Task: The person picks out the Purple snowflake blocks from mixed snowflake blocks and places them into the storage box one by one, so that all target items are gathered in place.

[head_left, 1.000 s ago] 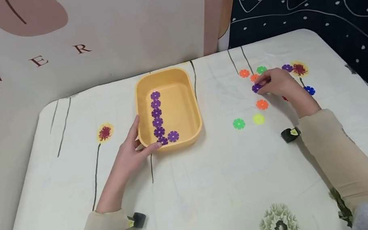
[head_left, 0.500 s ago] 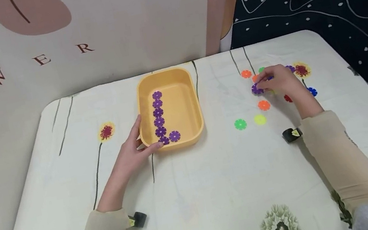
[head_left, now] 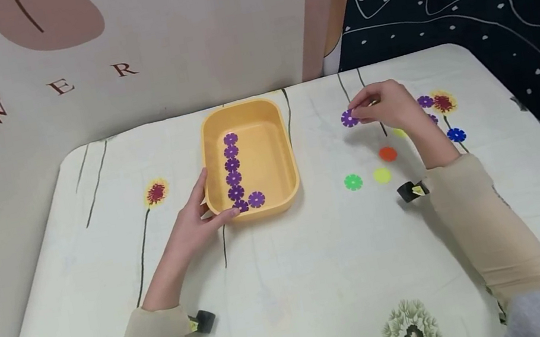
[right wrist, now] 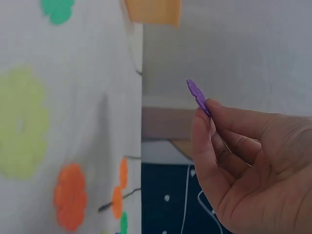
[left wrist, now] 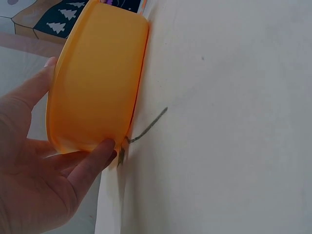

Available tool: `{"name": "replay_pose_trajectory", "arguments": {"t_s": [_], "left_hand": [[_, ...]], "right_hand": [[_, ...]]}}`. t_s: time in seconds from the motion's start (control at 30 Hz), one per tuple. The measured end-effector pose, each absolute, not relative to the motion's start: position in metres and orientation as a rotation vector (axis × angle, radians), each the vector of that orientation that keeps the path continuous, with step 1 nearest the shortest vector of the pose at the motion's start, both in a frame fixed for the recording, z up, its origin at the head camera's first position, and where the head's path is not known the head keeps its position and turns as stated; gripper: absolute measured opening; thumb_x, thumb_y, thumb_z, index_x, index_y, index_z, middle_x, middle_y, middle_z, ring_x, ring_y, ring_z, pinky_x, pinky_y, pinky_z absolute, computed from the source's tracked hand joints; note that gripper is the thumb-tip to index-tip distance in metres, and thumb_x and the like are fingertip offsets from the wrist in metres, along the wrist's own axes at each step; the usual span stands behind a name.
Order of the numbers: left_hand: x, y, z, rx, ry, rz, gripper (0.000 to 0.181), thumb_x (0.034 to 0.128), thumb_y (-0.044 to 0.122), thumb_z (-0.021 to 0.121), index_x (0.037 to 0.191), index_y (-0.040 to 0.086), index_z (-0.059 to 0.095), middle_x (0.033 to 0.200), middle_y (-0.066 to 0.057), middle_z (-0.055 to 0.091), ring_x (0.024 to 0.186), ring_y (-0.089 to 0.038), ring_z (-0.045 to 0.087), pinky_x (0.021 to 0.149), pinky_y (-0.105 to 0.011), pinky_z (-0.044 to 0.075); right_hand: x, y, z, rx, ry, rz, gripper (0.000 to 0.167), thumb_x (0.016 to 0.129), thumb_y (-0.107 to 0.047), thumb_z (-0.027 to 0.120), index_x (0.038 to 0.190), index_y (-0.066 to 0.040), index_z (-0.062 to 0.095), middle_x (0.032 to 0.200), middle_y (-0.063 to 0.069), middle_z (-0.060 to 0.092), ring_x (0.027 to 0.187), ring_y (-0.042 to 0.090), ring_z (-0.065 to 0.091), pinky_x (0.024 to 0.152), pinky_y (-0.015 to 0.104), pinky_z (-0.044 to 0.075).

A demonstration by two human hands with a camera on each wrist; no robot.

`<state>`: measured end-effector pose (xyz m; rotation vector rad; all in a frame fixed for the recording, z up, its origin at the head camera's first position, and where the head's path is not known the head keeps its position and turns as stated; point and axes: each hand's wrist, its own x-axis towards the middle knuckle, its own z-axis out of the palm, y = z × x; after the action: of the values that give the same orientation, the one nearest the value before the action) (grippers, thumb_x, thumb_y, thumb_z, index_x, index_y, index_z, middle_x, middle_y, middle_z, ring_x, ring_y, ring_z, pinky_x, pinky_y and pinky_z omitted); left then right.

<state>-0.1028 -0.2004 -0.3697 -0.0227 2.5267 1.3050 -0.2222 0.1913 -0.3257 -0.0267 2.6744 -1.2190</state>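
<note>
A yellow tray [head_left: 265, 157] stands on the table, with purple flower-shaped discs [head_left: 232, 165] in an upright row and one more disc [head_left: 256, 199] right of the row's lower end. My left hand [head_left: 192, 225] grips the tray's near left corner, thumb along the front rim and fingers against the left side. In the left wrist view the fingers press on the tray's outer wall [left wrist: 100, 78]. My right hand [head_left: 388, 106] pinches a purple flower disc [head_left: 349, 118] between thumb and fingertips, raised above the table. The right wrist view shows that disc [right wrist: 198, 97] edge-on.
Loose flower discs lie right of the tray: green [head_left: 353, 182], yellow [head_left: 382, 175], orange [head_left: 388, 154], blue [head_left: 456, 135] and purple [head_left: 425, 101]. Others are partly hidden beneath my right hand. A wall [head_left: 203, 35] borders the table's far edge.
My right hand has lifted the purple disc from among the loose discs and moved it up and left. The left hand and the tray have stayed in place.
</note>
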Motion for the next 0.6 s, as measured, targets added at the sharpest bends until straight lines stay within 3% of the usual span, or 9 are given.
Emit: {"name": "replay_pose_trajectory", "arguments": {"t_s": [0.27,0.6], "left_hand": [[-0.102,-0.2,-0.369,-0.032,2.535,1.289,0.109,0.0849,0.049,0.076,0.161,0.035,-0.001,0.169,-0.003,0.015,0.145,-0.037,0.04,0.113,-0.048,0.046],[-0.102,-0.199,-0.37,-0.027,2.545,1.298,0.108,0.086,0.047,0.076,0.161,0.034,-0.001,0.169,-0.002,0.012,0.145,-0.038,0.04,0.113,-0.047,0.045]], "right_hand": [[-0.225,0.156,-0.314,-0.094,2.618,-1.303,0.023,0.096,-0.014,0.066,0.115,-0.002,0.07,0.107,0.014,0.066,0.091,0.017,0.066,0.074,0.011,0.058],[-0.228,0.107,-0.311,-0.181,2.496,-1.404,0.022,0.094,-0.011,0.069,0.114,-0.003,0.07,0.109,0.014,0.067,0.096,0.021,0.068,0.085,0.029,0.062]]}}
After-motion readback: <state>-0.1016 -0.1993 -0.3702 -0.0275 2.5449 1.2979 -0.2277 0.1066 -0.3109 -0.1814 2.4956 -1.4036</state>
